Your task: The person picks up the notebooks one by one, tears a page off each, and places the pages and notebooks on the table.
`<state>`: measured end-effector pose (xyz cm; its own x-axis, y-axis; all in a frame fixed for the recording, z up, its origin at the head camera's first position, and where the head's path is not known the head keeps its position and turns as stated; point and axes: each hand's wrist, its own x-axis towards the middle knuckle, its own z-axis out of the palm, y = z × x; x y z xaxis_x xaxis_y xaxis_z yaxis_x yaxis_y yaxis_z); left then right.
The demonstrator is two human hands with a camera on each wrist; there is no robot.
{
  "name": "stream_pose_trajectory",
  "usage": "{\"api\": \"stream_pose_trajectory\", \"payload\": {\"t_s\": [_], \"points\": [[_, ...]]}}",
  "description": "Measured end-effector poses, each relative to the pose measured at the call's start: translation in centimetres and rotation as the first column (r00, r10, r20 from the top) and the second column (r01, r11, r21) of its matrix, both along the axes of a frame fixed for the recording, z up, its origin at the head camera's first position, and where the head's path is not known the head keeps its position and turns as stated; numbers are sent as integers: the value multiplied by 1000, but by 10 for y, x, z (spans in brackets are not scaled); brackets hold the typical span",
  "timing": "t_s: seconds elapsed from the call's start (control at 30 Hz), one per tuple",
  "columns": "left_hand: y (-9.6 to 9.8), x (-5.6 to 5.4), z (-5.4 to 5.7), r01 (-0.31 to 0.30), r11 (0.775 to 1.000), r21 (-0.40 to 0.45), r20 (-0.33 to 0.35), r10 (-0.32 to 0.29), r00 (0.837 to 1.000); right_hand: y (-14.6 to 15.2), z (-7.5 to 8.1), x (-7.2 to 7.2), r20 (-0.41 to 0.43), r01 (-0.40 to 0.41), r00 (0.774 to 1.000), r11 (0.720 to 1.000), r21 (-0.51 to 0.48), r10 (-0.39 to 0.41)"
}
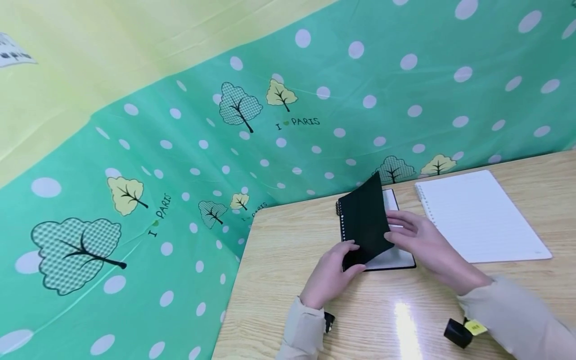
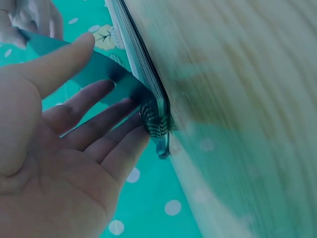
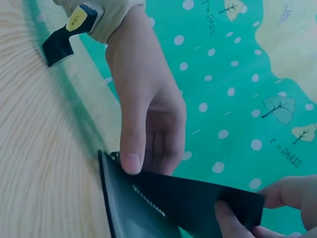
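Note:
A small spiral notebook with a black cover (image 1: pixel 365 220) lies on the wooden table. The cover is raised at a slant over white pages (image 1: pixel 390 259). My right hand (image 1: pixel 420 240) pinches the cover's free edge between thumb and fingers, as the right wrist view also shows with the cover (image 3: pixel 198 196) stretched toward that hand. At the bound side, my left hand (image 1: pixel 330 274) touches the notebook near its lower left corner. In the left wrist view the left hand's fingers (image 2: pixel 106 134) are loosely extended beside the spiral binding (image 2: pixel 154 121), with the thumb apart.
To the right lies a larger open notebook (image 1: pixel 486 220) showing a lined white page. A green dotted cloth (image 1: pixel 288 150) with tree prints hangs behind and left of the table (image 1: pixel 274 260). Small black cameras sit at both wrists, the right one (image 1: pixel 458 333) bearing a yellow label.

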<state>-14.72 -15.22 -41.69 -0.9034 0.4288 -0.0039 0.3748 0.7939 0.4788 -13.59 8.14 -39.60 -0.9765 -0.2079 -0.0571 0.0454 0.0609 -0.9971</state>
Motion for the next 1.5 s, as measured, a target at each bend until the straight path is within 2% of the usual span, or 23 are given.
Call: {"api": "stream_pose_trajectory", "payload": {"t_s": [0.3, 0.57, 0.77, 1.0, 1.13, 1.3, 1.5], "points": [[-5, -1, 3, -4, 998, 64, -20, 5, 1000, -19, 11, 1, -24, 35, 999, 998, -43, -36], [-6, -1, 5, -41, 976, 212, 78, 25, 997, -35, 20, -2, -32, 12, 999, 996, -91, -15], [-11, -2, 5, -47, 957, 286, 113, 15, 993, -49, 24, -4, -63, 4, 998, 992, -124, -12], [-15, -4, 6, -55, 943, 327, 123, 15, 992, -64, 27, -7, -50, -5, 999, 973, -229, -7], [-17, -4, 7, -68, 941, 331, 143, 22, 990, -72, 27, -9, -52, -9, 999, 977, -213, -2], [-21, -4, 8, -77, 927, 367, 152, 22, 988, -81, 28, -14, -73, -26, 997, 985, -172, 13], [-23, -4, 8, -67, 936, 345, 140, 19, 990, -86, 28, -17, -79, -46, 996, 995, -90, 39]]}}
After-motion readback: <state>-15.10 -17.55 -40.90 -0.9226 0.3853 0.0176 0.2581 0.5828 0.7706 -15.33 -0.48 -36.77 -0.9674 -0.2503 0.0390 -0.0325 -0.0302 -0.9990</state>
